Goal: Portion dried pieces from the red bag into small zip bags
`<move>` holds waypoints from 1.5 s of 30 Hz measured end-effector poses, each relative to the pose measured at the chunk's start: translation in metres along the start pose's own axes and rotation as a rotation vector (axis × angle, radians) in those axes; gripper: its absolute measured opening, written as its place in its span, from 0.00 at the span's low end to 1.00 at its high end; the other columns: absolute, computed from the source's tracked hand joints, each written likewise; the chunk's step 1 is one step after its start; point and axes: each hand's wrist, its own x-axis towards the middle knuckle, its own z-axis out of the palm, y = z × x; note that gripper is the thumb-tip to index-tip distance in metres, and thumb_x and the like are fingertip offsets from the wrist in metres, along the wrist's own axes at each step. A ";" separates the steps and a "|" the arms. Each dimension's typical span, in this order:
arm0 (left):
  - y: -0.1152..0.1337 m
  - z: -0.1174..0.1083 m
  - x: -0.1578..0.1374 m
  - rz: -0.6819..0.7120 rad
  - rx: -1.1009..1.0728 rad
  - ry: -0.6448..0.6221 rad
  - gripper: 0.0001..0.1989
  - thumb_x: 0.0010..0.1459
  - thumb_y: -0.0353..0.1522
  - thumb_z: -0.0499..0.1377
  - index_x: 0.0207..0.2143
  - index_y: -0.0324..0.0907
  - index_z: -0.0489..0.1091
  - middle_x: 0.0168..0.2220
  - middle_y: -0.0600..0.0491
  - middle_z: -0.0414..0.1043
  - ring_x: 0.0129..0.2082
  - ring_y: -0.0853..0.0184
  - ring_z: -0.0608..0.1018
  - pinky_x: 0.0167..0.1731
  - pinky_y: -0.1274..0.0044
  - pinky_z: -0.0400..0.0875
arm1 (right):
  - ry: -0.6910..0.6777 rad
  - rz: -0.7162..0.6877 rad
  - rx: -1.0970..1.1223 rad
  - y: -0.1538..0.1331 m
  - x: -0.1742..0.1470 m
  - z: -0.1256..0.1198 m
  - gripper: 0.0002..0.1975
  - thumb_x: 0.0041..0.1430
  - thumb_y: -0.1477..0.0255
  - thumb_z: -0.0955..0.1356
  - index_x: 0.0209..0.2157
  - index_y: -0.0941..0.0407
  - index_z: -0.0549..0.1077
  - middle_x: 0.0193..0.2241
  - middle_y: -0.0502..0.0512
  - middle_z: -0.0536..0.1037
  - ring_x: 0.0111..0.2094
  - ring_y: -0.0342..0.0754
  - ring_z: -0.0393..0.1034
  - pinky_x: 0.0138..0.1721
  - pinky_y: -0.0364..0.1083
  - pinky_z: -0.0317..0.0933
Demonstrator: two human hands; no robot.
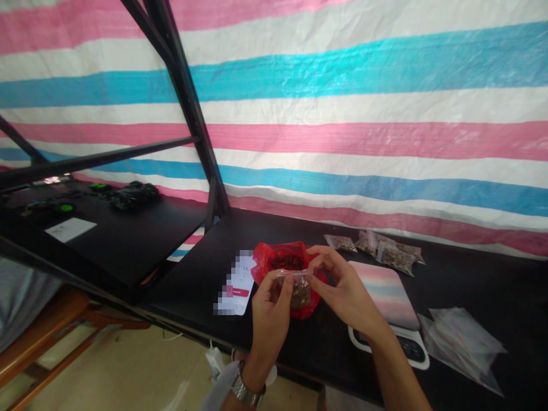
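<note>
Both hands hold a small clear zip bag (pixel 301 292) with brownish dried bits in its lower part. My left hand (pixel 274 299) pinches the left end of its top edge between thumb and fingers. At the right end of that edge, my right hand (pixel 336 279) has thumb and fingertips closed on the plastic. Behind and under the zip bag stands an open red plastic bag (pixel 268 260) with dark dried pieces inside. To the right lies a white kitchen scale (pixel 385 294), its platform reflecting the striped sheet and nothing resting on it.
Several filled zip bags (pixel 396 257) lie behind the scale. A pile of flat zip bags (pixel 464 342) is at its right. A printed white sheet (pixel 242 285), partly pixelated, lies left of the red bag. A black metal frame (pixel 188 97) rises at the left, by a second black table (pixel 171 228).
</note>
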 end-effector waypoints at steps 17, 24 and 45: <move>-0.002 0.013 -0.005 0.023 0.056 -0.018 0.16 0.61 0.47 0.68 0.38 0.43 0.80 0.37 0.51 0.83 0.37 0.64 0.84 0.38 0.77 0.80 | 0.017 -0.005 0.011 0.006 -0.004 -0.009 0.19 0.64 0.73 0.71 0.55 0.50 0.70 0.34 0.47 0.74 0.38 0.47 0.71 0.44 0.48 0.65; -0.004 0.016 -0.004 0.031 0.076 -0.012 0.13 0.62 0.43 0.67 0.39 0.43 0.80 0.38 0.50 0.84 0.38 0.63 0.85 0.40 0.75 0.81 | 0.009 0.020 0.052 0.010 -0.005 -0.011 0.21 0.63 0.73 0.73 0.56 0.49 0.71 0.36 0.47 0.78 0.40 0.47 0.75 0.47 0.49 0.66; -0.003 0.016 -0.004 0.028 0.066 -0.030 0.14 0.62 0.45 0.67 0.39 0.43 0.79 0.36 0.50 0.84 0.37 0.62 0.85 0.38 0.74 0.81 | 0.049 0.019 0.026 0.009 -0.004 -0.009 0.20 0.61 0.72 0.72 0.54 0.50 0.72 0.33 0.47 0.76 0.38 0.48 0.74 0.45 0.48 0.67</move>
